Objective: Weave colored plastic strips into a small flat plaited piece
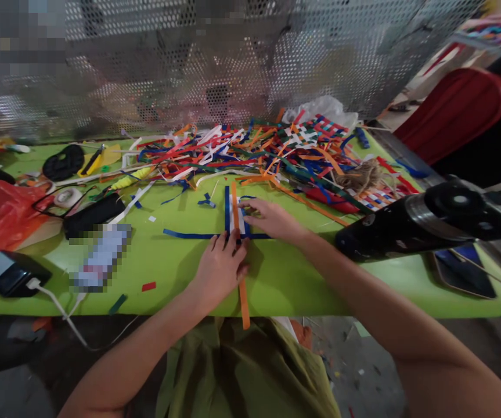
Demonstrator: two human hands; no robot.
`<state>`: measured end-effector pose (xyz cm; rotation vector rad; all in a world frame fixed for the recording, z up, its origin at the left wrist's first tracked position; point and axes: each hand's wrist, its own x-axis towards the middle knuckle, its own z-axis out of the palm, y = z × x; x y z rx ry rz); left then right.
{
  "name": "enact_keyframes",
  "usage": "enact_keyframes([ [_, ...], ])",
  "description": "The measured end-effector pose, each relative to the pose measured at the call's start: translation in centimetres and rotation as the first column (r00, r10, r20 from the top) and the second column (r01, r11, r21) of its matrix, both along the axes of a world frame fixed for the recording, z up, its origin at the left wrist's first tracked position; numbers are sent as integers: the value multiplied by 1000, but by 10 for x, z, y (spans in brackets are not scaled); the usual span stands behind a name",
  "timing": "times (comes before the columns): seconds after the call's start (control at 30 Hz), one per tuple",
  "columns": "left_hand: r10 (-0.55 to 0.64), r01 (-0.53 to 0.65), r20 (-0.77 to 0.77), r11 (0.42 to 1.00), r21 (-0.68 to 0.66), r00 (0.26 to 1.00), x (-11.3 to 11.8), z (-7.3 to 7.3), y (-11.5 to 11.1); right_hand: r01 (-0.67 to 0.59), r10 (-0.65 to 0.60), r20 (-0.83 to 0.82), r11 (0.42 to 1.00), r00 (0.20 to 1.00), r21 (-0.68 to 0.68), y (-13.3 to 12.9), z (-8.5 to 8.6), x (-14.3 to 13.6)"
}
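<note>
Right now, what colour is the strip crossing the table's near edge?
The strip is orange; head view.

orange strip (244, 305) — smooth, plastic-looking; screen (241, 64) — perforated metal

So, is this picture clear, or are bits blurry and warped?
In the head view, pale glints speckle the perforated panel, which looks soft; also in the head view, blocky pixels mask the top-left corner and a flat item on the tabletop; the head view's right arm looms large, probably wide-angle stretching; the head view's orange strip is readable.
</note>
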<state>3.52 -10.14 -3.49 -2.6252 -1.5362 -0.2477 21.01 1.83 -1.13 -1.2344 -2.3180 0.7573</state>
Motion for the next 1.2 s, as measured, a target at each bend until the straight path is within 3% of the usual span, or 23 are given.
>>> enact_keyframes([
  [0.13,6,-6,2,1000,-10,1000,1,1,0,5,-20,-204,997,979,-71,13,-4,-10],
  [0.27,-1,1,4,1000,-9,1000,2,1,1,-5,-1,-229,1000,973,-24,18,-10,-8],
  [0.47,3,-3,-11,1000,-9,1000,2,0,-1,-66,43,121,977,992,201,27,-16,7],
  [0.67,-2,2,-12,1000,-17,1000,2,0,-1,-46,-53,403,972,914,232,18,-13,8],
  [0.83,5,-6,-15,1000,-25,1000,2,1,-1,-94,-12,440,971,898,220,11,-10,3],
  [1.03,6,-6,5,1000,-19,1000,2,0,0,-40,-87,433,960,897,276,0,-5,-4],
  [1.2,5,-5,4,1000,-13,1000,2,2,0,-173,35,436,944,899,280,-13,-8,-13],
])
